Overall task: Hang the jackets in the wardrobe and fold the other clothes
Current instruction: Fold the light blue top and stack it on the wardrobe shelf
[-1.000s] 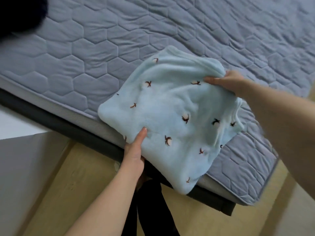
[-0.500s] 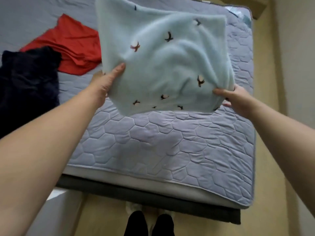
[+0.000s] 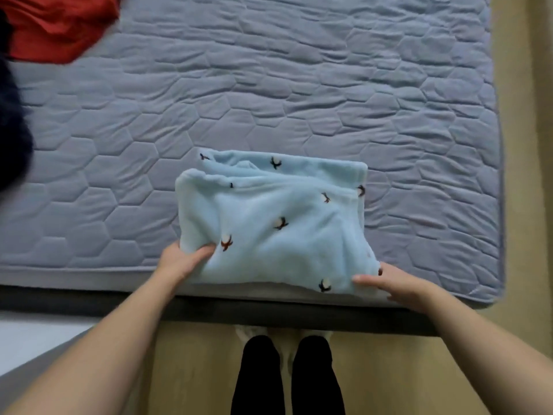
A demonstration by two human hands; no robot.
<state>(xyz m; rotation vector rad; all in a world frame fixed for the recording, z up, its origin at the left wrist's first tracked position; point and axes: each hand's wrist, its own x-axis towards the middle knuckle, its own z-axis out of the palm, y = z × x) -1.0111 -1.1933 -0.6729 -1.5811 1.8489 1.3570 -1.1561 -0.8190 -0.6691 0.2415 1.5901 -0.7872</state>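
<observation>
A folded pale-blue fleece garment (image 3: 269, 232), laid on the quilted grey mattress (image 3: 299, 85), is gripped at its near corners by the left hand (image 3: 181, 263) and right hand (image 3: 393, 284).

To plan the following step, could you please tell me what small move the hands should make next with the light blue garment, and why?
Probably let go. The light blue garment lies folded in layers on the mattress, while the left hand and right hand grip its near corners; the red garment lies unfolded at far left.
</observation>
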